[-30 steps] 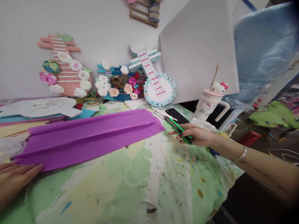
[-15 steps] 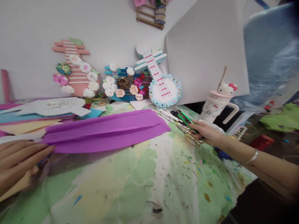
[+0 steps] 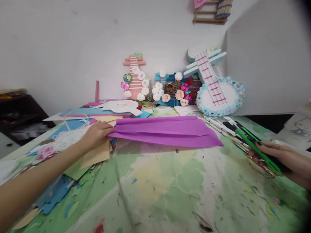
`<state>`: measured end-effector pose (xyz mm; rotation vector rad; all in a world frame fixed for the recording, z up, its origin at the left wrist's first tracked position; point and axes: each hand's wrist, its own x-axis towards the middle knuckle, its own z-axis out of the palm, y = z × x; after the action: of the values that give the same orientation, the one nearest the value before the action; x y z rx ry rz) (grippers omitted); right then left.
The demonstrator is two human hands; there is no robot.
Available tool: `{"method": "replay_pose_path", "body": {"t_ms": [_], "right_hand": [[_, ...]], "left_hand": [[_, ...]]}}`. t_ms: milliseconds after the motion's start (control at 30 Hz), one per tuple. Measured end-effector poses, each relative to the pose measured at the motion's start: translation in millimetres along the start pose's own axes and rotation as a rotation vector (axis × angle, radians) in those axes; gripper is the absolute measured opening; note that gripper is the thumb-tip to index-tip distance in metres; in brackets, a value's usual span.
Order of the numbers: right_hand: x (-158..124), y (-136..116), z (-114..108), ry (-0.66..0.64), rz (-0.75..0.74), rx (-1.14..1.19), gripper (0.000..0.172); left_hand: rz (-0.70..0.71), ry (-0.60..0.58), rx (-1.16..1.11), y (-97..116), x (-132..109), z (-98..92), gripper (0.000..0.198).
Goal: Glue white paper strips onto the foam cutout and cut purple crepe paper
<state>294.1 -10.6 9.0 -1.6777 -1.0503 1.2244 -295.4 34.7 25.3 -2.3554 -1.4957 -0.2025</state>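
A long folded sheet of purple crepe paper (image 3: 168,130) lies across the middle of the paint-stained table (image 3: 160,191). My left hand (image 3: 96,134) reaches out and its fingers are closed on the paper's left end. My right hand (image 3: 287,159) rests at the table's right side, wrapped round a green and black utility knife (image 3: 253,147). Gold scissor handles (image 3: 259,167) show just under that hand.
Paper-flower guitar crafts (image 3: 136,78) and a white banjo shape (image 3: 215,90) lean on the back wall. Stacked coloured sheets and white cut-outs (image 3: 119,107) lie at back left, paper scraps (image 3: 56,198) at front left. A white board (image 3: 268,58) stands at right, several pens (image 3: 222,126) beside it.
The view has swung left. My left hand went from lying flat beside the paper to gripping its left end. My right hand still holds the green knife, now nearer the table's right edge.
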Motion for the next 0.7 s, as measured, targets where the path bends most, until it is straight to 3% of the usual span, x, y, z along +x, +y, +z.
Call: {"method": "replay_pose_path", "body": {"t_ms": [100, 233, 300, 400, 567, 700], "right_hand": [[5, 3, -2, 0.014, 0.081, 0.138, 0.011], [8, 3, -1, 0.002, 0.095, 0.15, 0.013], [9, 2, 2, -0.023, 0.082, 0.168, 0.011], [11, 3, 6, -0.049, 0.056, 0.175, 0.007], [10, 3, 9, -0.067, 0.043, 0.162, 0.008], [-4, -11, 20, 0.056, 0.098, 0.164, 0.021]], "left_hand": [[-0.17, 0.069, -0.325, -10, 10, 1.0, 0.03], [-0.495, 0.028, -1.045, -14, 24, 13.9, 0.036], [-0.646, -0.011, -1.251, -14, 32, 23.0, 0.04], [-0.795, -0.056, -1.274, -16, 45, 34.7, 0.042], [-0.855, -0.091, -1.204, -21, 72, 45.2, 0.032], [-0.921, -0.101, -1.144, -22, 86, 51.5, 0.033]]}}
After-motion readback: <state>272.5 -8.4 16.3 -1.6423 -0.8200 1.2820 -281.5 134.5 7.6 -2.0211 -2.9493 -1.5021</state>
